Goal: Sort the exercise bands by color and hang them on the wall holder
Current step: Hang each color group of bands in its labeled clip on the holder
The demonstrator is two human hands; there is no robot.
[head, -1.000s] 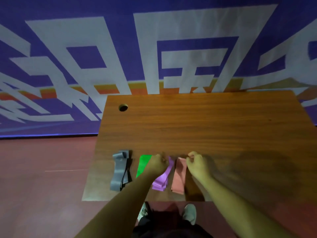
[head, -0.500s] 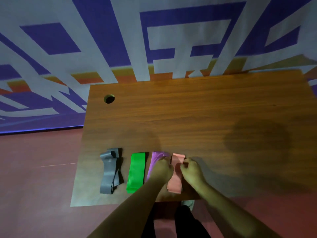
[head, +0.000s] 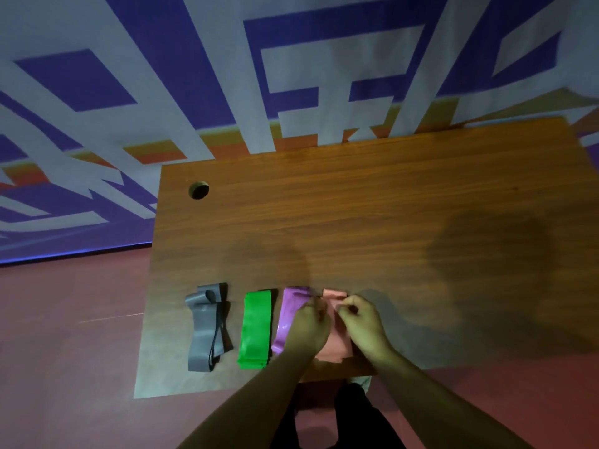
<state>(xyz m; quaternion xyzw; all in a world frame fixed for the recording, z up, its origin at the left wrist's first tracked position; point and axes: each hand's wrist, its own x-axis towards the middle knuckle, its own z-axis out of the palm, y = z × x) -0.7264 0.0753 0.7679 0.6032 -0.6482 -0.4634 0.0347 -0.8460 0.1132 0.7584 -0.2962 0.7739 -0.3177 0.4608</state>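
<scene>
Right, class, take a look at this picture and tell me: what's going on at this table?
A person stands at a wooden table, sorting exercise bands by colour. Near its front edge lie four piles in a row: grey bands, green band, purple band, pink band. The right hand pinches the pink band's far end. The left hand curls beside it, but blur hides what it grips. Nothing is hung yet, and no wall holder is in view.
</scene>
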